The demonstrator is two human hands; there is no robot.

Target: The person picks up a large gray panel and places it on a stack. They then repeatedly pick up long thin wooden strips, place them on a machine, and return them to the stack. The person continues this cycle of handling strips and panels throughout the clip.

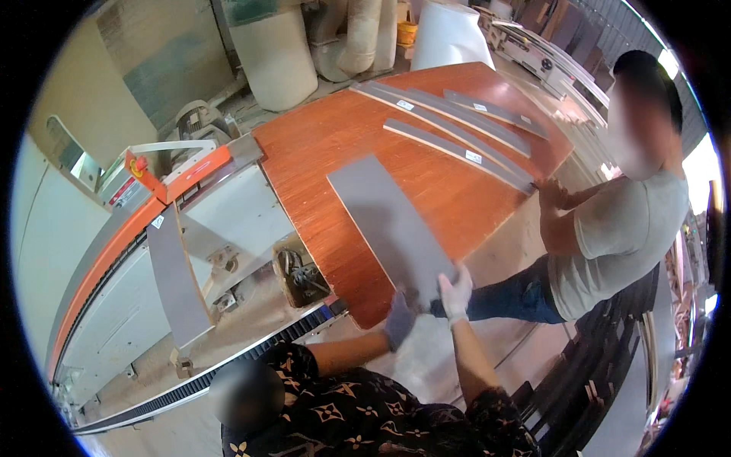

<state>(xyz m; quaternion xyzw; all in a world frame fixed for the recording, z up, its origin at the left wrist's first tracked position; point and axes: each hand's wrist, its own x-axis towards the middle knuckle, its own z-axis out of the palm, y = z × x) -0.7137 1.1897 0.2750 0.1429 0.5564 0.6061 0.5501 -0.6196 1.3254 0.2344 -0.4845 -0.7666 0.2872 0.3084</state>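
Observation:
A wide grey board (388,221) lies slantwise across the reddish-brown wood-topped table (304,167), its near end reaching past the table edge toward me. My left hand (400,320), in a dark grey glove, grips that end at its left corner; the fingers are partly hidden. On the right corner, my right hand (455,291), in a pale glove, is closed on the edge with the thumb on top. Several narrow grey strips (442,137), some with white labels, lie farther back on the table.
At the right, a co-worker (620,228) in a light shirt has a hand by the strip ends. On the left stands a machine with an orange rail (190,174) and another labelled grey board (175,274). Dark strips (601,381) are stacked lower right; a white cylinder (445,38) stands behind.

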